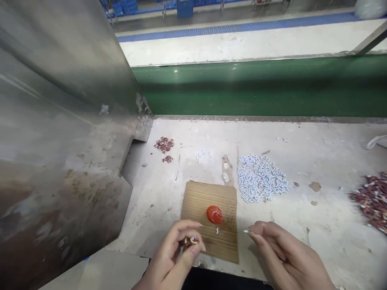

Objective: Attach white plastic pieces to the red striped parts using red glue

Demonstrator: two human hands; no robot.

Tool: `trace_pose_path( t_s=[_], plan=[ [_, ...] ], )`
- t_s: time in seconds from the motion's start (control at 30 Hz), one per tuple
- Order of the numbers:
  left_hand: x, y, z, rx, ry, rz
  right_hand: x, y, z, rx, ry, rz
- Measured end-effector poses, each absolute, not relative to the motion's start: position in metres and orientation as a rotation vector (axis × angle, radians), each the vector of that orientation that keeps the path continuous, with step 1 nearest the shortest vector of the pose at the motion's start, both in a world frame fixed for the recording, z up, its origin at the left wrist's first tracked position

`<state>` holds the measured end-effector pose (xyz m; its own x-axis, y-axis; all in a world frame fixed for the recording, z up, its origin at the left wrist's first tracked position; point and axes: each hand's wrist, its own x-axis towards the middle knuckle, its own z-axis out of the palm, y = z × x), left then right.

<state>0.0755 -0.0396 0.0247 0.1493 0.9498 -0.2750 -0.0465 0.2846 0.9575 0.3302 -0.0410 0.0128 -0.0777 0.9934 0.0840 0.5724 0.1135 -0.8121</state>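
Observation:
My left hand is closed around a small dark red and gold piece with white on it, over the left edge of a cardboard square. To the right of the cardboard, my right hand pinches a tiny white piece between thumb and forefinger. On the cardboard lies a glossy orange-red round blob or shallow dish; I cannot tell which. Just below it is a single white S-shaped piece. A large spread of similar white pieces covers the worktop beyond my right hand.
Small dark red pieces form a cluster at back left and a heap at far right. A few white bits lie behind the cardboard. A metal housing walls off the left; a green belt runs behind the worktop.

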Motion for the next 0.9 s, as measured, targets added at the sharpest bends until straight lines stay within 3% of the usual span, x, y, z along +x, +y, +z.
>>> trace_pose_path(
  t_s=[0.23, 0.63, 0.7, 0.9],
  plan=[
    [0.03, -0.019, 0.014, 1.501, 1.484, 0.829, 0.328, -0.006, 0.021, -1.275, -2.474, 0.293],
    [0.008, -0.01, 0.008, 1.9, 1.652, 0.825, 0.324, 0.004, 0.039, -1.161, -2.646, 0.171],
    [0.004, -0.007, 0.009, 1.934, 1.641, 0.794, 0.324, 0.001, 0.042, -1.203, -2.468, 0.379],
    [-0.008, 0.0, 0.022, 1.987, 1.522, 0.624, 0.306, -0.017, 0.06, -1.412, -1.277, 1.62]
  ],
)
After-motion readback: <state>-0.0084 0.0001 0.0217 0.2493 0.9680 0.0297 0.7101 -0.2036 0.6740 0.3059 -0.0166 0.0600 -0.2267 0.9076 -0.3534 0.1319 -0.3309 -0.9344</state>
